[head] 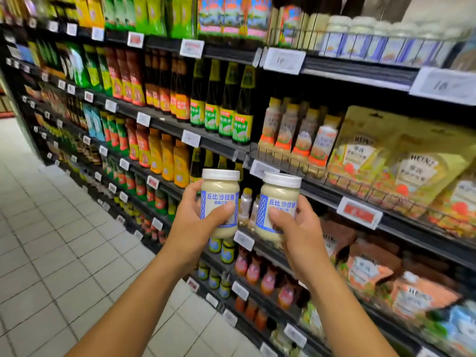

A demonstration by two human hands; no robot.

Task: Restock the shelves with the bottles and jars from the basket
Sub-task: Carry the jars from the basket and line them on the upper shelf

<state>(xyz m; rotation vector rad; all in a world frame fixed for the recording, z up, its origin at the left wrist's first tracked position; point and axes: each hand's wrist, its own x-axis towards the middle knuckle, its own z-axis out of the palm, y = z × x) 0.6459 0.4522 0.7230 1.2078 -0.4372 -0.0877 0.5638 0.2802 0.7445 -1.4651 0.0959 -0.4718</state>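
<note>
Head camera looks at two bare arms held up in front of tall store shelves (355,76). Each hand holds one jar.

The left hand (192,222) is wrapped around the left jar (219,202). Its fingers (191,192) curl behind the jar and the thumb presses on the front, so they are closed tight on it. This jar stands up straight.

The right hand (300,230) is wrapped around the right jar (278,206). Its thumb lies across the label and its other fingers go around the far side, closed on the jar. This jar leans a little to the right.

Both jars have white lids, creamy stuff inside, and blue and white labels. They are side by side, close but not touching, in the air in front of the shelves.

High up on the right, a row of jars with white lids (381,37) sits on the top shelf. Dark bottles with green labels (226,112) stand on a middle shelf. Yellow pouches (401,161) sit on the right. White floor tiles (51,228) are on the left.
</note>
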